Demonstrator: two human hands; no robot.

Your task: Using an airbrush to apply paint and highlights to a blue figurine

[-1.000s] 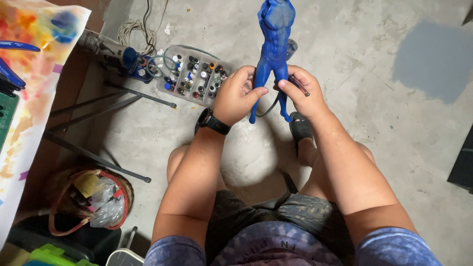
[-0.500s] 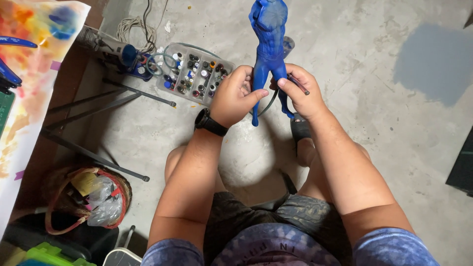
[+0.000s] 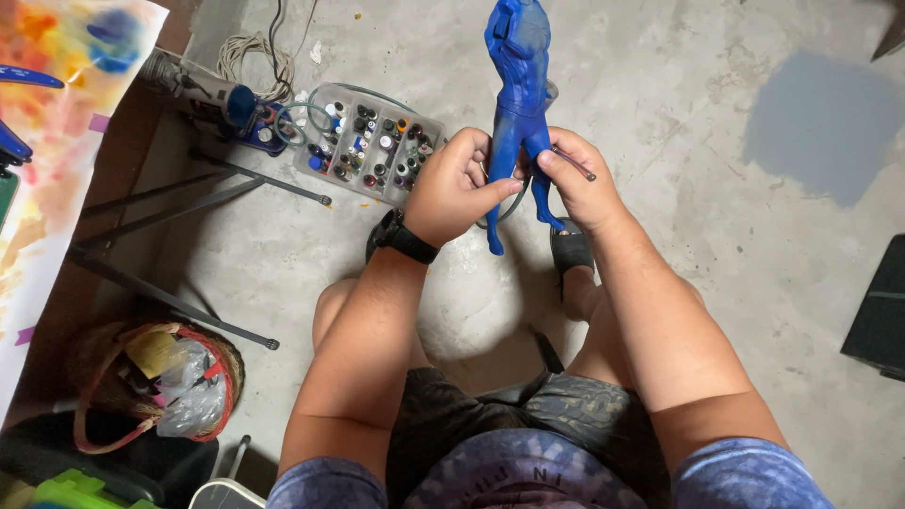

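A tall blue figurine (image 3: 517, 90) of a standing body is held up in front of me over the concrete floor. My left hand (image 3: 455, 186), with a black watch at the wrist, grips it around the legs from the left. My right hand (image 3: 577, 179) closes on the legs from the right and also pinches a thin grey brush-like tool (image 3: 573, 164) that sticks out to the right. The figurine's feet point down between my hands.
A clear compartment box (image 3: 372, 141) of several small paint pots lies on the floor beyond my left hand. Black tripod legs (image 3: 179, 198) spread at left, beside a paint-stained sheet (image 3: 57, 141). A woven basket (image 3: 156, 382) stands lower left; a dark case (image 3: 877, 311) at right.
The figurine has turned slightly in my hands and its top has drifted a little left. My hands keep the same grip on its legs.
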